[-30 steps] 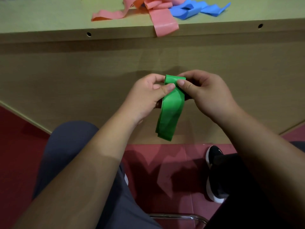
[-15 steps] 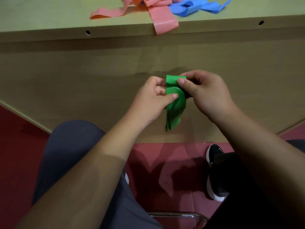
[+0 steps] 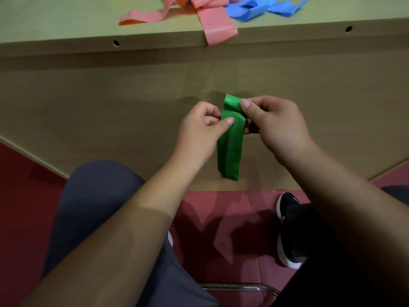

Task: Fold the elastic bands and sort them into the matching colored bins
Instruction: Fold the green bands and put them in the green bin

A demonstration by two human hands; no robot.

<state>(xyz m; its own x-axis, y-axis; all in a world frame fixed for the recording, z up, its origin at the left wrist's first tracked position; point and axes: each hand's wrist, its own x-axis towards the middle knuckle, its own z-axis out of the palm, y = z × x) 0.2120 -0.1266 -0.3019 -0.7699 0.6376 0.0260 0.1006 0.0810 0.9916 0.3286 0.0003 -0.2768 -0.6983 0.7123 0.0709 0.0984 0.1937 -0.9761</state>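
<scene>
**Green band turns broad-side on between two pinching hands**

Since half a second ago, the hanging tail of the green band [image 3: 230, 151] has turned from nearly edge-on to show its broad face. It also drops a little lower, while both hands have kept their places at its top.

Head view: the green band hangs in mid-air at the centre of the view, in front of the front panel [image 3: 110, 103] and below the counter [image 3: 66, 23]. The left hand [image 3: 199, 138], at 9 o'clock of the band, pinches its left edge between thumb and forefinger, with the other fingers [image 3: 211, 120] curled in. The right hand [image 3: 278, 122], at 2 o'clock of the band, pinches the top fold between thumb and forefinger.

On the counter at 12 o'clock lie loose pink bands [image 3: 218, 25], one end drooping over the edge. Blue bands [image 3: 254, 7] lie beside them at 1 o'clock. No bin is in view.

The green band is a thin, smooth, flat strip with a faint sheen. It is stacked in several layers, and their edges are slightly staggered at the lower end.

Such springy layers will probably slide apart or spring open if either pinch eases. Nothing supports the band from below, so a slip would likely drop it to the red floor [image 3: 221, 218]. The overhanging pink end could also slide off if brushed.
</scene>
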